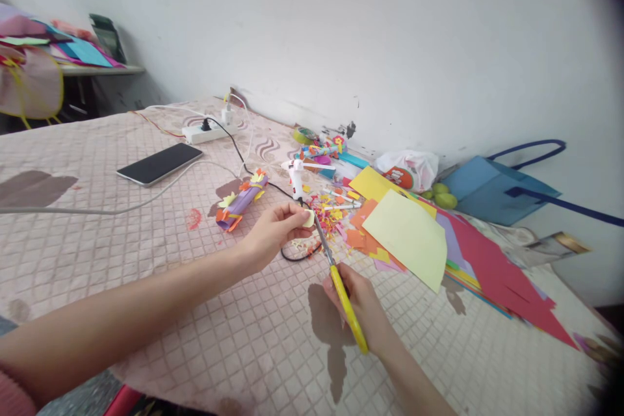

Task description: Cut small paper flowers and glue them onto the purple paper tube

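Between the thumb and fingers of my left hand is a small pale yellow paper piece. My right hand is wrapped round the yellow handles of a pair of scissors. The blades point up and away, with their tips beside the paper piece; whether they touch it I cannot tell. Just beyond my left hand stands a white glue gun with a black cord. A purple paper roll trimmed with orange and yellow paper shapes lies to the left. Colourful paper scraps are scattered behind the scissors.
A phone and a white power strip with cables lie at the left. To the right are a pale yellow sheet, stacked red sheets and a blue bag. A white plastic bag sits against the wall.
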`<move>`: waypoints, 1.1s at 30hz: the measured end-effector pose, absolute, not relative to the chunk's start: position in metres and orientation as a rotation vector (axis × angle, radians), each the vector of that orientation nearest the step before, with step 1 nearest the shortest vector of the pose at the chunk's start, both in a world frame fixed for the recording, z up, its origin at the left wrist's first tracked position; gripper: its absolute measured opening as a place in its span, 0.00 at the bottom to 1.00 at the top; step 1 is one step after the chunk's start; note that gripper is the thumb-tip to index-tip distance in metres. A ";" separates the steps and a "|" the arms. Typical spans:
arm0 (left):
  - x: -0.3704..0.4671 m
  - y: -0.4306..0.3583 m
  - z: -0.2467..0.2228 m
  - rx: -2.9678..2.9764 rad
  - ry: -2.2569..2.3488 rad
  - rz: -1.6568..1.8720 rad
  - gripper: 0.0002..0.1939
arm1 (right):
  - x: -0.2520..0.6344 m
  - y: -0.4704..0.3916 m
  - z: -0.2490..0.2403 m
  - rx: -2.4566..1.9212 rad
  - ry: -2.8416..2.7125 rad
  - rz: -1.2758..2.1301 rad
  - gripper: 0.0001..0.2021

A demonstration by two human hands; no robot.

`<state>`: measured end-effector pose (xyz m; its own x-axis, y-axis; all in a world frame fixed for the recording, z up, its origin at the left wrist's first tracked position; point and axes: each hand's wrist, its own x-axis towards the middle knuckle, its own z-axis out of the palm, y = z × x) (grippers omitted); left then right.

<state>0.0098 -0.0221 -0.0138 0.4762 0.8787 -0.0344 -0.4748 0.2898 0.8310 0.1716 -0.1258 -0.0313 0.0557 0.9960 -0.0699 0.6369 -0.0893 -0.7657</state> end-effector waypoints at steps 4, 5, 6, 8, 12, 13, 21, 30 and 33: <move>0.010 -0.022 -0.013 0.865 0.561 0.965 0.08 | 0.171 -0.126 -0.030 -1.789 -1.621 0.841 0.13; 0.010 -0.022 -0.013 0.864 0.565 0.964 0.09 | 0.171 -0.126 -0.030 -1.790 -1.617 0.843 0.13; 0.009 -0.022 -0.012 0.864 0.567 0.964 0.09 | 0.171 -0.126 -0.030 -1.790 -1.614 0.846 0.13; 0.009 -0.022 -0.012 0.869 0.567 0.963 0.08 | 0.171 -0.126 -0.030 -1.786 -1.608 0.849 0.14; 0.009 -0.022 -0.013 0.869 0.572 0.962 0.08 | 0.170 -0.127 -0.030 -1.795 -1.606 0.844 0.14; 0.009 -0.022 -0.012 0.866 0.573 0.961 0.08 | 0.170 -0.127 -0.030 -1.799 -1.608 0.841 0.14; 0.009 -0.023 -0.008 0.849 0.579 0.964 0.09 | 0.171 -0.126 -0.030 -1.810 -1.609 0.830 0.14; 0.009 -0.018 -0.011 0.873 0.577 0.974 0.08 | 0.173 -0.127 -0.030 -1.810 -1.595 0.837 0.15; 0.009 -0.018 -0.011 0.876 0.574 0.979 0.08 | 0.172 -0.127 -0.028 -1.802 -1.594 0.839 0.15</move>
